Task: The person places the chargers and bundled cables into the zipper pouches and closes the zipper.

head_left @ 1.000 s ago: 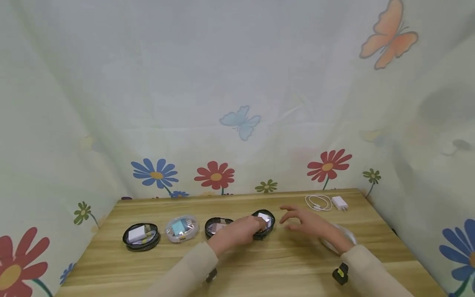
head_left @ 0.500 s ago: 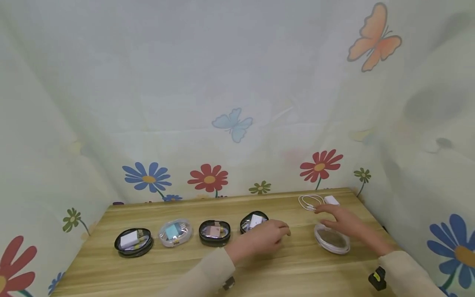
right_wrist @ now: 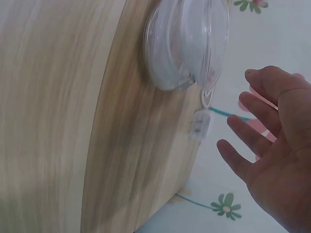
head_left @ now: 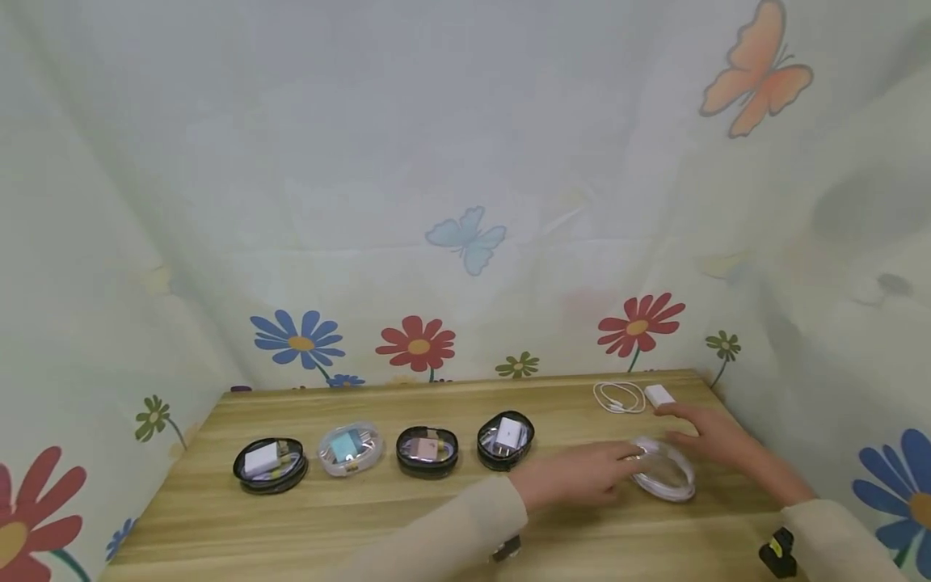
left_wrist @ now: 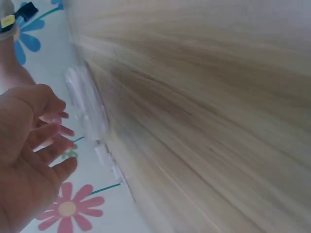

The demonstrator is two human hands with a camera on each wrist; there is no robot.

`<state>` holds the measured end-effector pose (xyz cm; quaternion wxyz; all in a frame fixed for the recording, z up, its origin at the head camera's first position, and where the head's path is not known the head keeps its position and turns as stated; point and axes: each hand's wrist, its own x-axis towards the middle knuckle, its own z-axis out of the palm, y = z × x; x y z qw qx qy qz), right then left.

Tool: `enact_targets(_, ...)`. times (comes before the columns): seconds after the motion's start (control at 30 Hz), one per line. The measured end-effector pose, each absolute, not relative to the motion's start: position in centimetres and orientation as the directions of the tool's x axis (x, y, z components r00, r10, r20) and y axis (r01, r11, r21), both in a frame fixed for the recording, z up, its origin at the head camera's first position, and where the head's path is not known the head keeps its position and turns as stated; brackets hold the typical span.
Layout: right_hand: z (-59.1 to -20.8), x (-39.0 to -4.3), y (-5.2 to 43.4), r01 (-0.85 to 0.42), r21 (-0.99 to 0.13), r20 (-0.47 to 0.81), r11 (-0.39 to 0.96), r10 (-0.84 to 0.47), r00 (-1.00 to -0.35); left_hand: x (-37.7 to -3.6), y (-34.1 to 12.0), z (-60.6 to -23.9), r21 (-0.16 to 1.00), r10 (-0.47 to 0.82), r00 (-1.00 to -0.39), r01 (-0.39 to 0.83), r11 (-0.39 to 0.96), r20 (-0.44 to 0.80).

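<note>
A clear case (head_left: 663, 471) lies on the wooden counter (head_left: 364, 517) at the lower right of the head view, and both hands are gathered about it. The left hand (head_left: 578, 475) is stretched across from the lower centre, its fingertips (head_left: 631, 457) brought to the case's near-left edge; whether they actually touch it cannot be told from this view, and the left wrist picture is too blurred to settle it. Its grip is spread, fingers straight, nothing held. The right hand (head_left: 709, 436) is laid just behind the case, on its upper right side, fingers likewise extended and loose (the right wrist view shows them fanned apart, clear of the case (right_wrist: 187, 43)). The case is thus flanked from two sides, apparently so it can be steadied or opened.

A coiled white cable (head_left: 620, 397) and a white charger (head_left: 659, 395) are set just beyond the right hand, near the counter's far edge, unpacked and within easy reach. Four filled cases are lined up in a row to the left, the nearest (head_left: 506, 439) well apart from the left hand.
</note>
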<state>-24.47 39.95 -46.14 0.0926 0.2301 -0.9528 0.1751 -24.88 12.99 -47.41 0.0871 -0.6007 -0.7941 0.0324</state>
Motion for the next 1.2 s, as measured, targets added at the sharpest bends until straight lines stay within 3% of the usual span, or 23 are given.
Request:
enact_targets(0.23,-45.9,-24.4,40.9,-0.507,-0.291,0.289,0.812,-0.43,-0.855,-26.1,15.0,-48.4,-0.202,0.961,-0.271,0.94,0.276,0.052)
enact_targets(0.43,-45.1,-24.0,40.9,-0.479,-0.3,0.243,0.825,-0.419,-0.875,-26.1,15.3,-48.2,-0.239,0.923,-0.385,0.895,0.377,0.014)
enact_targets(0.6,-45.1,-23.8,40.9,-0.452,-0.317,0.217,0.834,-0.4,-0.89,-26.0,15.6,-48.1,-0.358,0.906,-0.42,0.839,0.41,0.052)
enact_targets(0.8,-45.3,-23.9,40.8,-0.451,-0.309,0.21,0.837,-0.402,-0.891,-26.2,15.6,-48.2,-0.361,0.869,-0.485,0.797,0.484,0.095)
enact_targets(0.87,-45.5,-24.0,40.8,-0.447,-0.326,0.2,0.833,-0.402,-0.894,-26.5,15.3,-48.2,-0.334,0.876,-0.474,0.813,0.476,0.095)
enact_targets(1.07,-46.0,-23.8,41.0,-0.443,-0.339,0.168,0.83,-0.41,-0.896,-27.0,13.6,-48.1,-0.246,0.948,-0.318,0.917,0.315,0.029)
enact_targets(1.2,-46.3,-23.8,40.8,-0.438,-0.35,0.165,0.828,-0.406,-0.899,-27.4,12.8,-48.5,-0.239,0.958,-0.286,0.929,0.283,0.02)
